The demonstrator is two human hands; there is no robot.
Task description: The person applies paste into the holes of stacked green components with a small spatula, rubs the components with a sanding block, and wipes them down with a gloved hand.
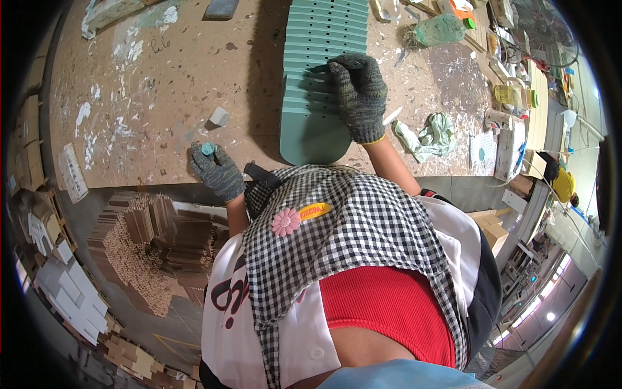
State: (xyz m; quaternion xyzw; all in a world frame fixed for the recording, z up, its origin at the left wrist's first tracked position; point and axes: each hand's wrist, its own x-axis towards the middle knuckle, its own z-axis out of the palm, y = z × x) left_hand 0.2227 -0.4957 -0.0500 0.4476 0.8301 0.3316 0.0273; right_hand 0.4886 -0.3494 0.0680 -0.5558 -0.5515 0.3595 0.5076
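Note:
A long green panel point(315, 133) with a rounded near end, raised ridges and rows of small dark holes lies on the worktable point(175, 65). My right hand point(359, 94), in a dark grey knit glove, is over the panel's right half with its fingers drawn together and pointing left at a ridge. Whatever its fingertips pinch is hidden. Near the table's front edge, left of the panel, my gloved left hand point(219, 174) holds a small round teal cup point(208, 149), its opening facing up.
A small grey block point(219, 117) lies beyond my left hand. Right of the panel are a crumpled pale green cloth point(427, 137) and a clear bottle with a green cap point(442, 30). A dark flat block point(221, 8) lies at the back. Stacked cardboard point(139, 253) stands below the table's left side.

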